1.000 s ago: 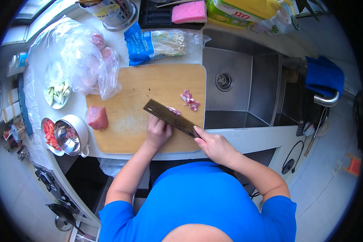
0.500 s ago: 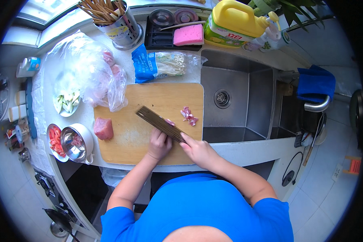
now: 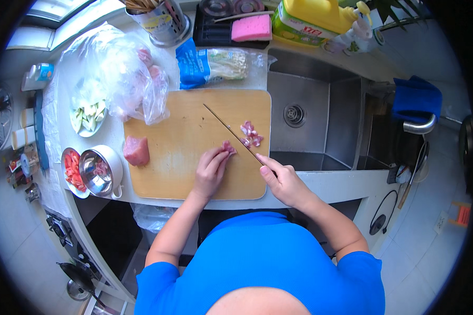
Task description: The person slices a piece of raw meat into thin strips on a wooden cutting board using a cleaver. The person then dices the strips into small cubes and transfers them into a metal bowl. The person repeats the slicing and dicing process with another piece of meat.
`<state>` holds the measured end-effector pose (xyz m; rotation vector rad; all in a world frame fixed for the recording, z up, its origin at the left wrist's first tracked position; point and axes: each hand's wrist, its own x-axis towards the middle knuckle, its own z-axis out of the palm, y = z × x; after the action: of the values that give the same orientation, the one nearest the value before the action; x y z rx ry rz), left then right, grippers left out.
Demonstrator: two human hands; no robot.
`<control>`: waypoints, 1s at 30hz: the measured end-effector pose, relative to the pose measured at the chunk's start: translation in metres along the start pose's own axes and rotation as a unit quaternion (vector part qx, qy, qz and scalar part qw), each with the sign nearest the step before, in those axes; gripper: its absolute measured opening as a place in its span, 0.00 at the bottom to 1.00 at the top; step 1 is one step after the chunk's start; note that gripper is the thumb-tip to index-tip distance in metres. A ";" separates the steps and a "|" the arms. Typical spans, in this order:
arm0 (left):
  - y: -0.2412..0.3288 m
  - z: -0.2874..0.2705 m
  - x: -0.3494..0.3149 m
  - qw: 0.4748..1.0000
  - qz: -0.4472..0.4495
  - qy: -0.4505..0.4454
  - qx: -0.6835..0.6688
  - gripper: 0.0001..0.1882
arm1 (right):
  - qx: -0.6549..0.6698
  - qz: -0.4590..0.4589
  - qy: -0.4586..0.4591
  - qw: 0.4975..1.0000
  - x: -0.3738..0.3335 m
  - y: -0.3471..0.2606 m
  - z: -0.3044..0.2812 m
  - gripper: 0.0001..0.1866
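Note:
My right hand point(image 3: 285, 181) is wrapped round the handle of a kitchen knife point(image 3: 225, 125). Its blade is seen almost edge-on, slanting over the right half of the wooden cutting board point(image 3: 178, 113). On the board, the closed fingers of my left hand point(image 3: 211, 170) pinch a small strip of raw meat point(image 3: 228, 147), left of the blade. A little heap of cut meat pieces point(image 3: 252, 135) lies on the blade's right side, near the board's edge. At the board's left edge rests a larger block of raw meat point(image 3: 136, 151).
A steel sink point(image 3: 305, 139) adjoins the board's right side. To the left stand a metal pot point(image 3: 110, 173), a plate of red slices point(image 3: 73, 170) and a plate of pale green slices point(image 3: 86, 118). Behind are a clear plastic bag point(image 3: 115, 68) and packaged enoki mushrooms point(image 3: 228, 64).
The knife has turned from showing its flat side to nearly edge-on and shifted right. The strip of meat at my left fingertips now shows beside the blade. The whole view has shifted slightly.

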<state>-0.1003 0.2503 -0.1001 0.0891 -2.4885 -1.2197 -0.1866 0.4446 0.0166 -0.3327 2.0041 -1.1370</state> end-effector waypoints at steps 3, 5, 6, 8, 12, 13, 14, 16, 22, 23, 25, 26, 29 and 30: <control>-0.003 0.003 0.000 1.000 0.005 0.011 0.005 0.10 | -0.028 -0.029 0.011 0.999 -0.015 0.016 0.010 0.27; -0.008 0.003 -0.006 1.000 -0.002 -0.003 0.010 0.11 | -0.061 -0.020 -0.008 0.998 -0.023 0.020 0.015 0.26; -0.010 0.001 -0.007 1.000 0.002 -0.020 0.014 0.12 | -0.090 -0.024 -0.013 0.996 -0.025 0.020 0.016 0.26; -0.010 0.000 -0.005 0.999 0.004 -0.036 0.017 0.15 | -0.124 0.024 -0.042 0.991 -0.026 0.012 0.015 0.23; -0.005 0.001 0.008 0.999 0.015 -0.039 0.010 0.17 | -0.105 -0.004 0.003 0.994 -0.031 0.019 0.019 0.25; -0.006 0.002 0.007 0.999 0.017 -0.040 0.010 0.18 | -0.103 -0.001 0.002 0.995 -0.032 0.021 0.020 0.25; -0.008 0.003 0.007 0.999 0.021 -0.039 0.010 0.18 | -0.103 0.001 0.000 0.995 -0.032 0.023 0.021 0.25; -0.013 0.005 0.003 0.998 0.030 -0.043 0.018 0.19 | -0.101 0.004 0.002 0.995 -0.032 0.023 0.021 0.25; -0.020 0.008 -0.001 0.998 0.025 -0.049 0.039 0.18 | -0.153 0.013 0.010 0.988 -0.034 0.021 0.025 0.23; -0.021 0.009 -0.002 0.998 0.028 -0.050 0.035 0.17 | -0.164 0.022 0.005 0.986 -0.032 0.016 0.025 0.23; -0.022 0.009 -0.002 0.999 0.017 -0.044 0.022 0.17 | -0.162 0.008 0.005 0.987 -0.022 0.016 0.028 0.23; -0.022 0.009 -0.001 0.999 0.012 -0.042 0.014 0.17 | -0.148 -0.015 0.012 0.989 -0.012 0.021 0.030 0.23; -0.023 0.010 0.000 0.998 0.038 -0.039 0.028 0.16 | -0.109 -0.044 -0.004 0.993 0.025 0.013 0.034 0.22; -0.023 0.011 0.000 0.998 0.034 -0.043 0.028 0.16 | -0.111 -0.041 -0.015 0.993 0.038 0.008 0.037 0.21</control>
<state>-0.1062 0.2438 -0.1242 -0.0351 -2.5767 -1.1500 -0.1829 0.4060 -0.0198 -0.5468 2.1110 -0.9544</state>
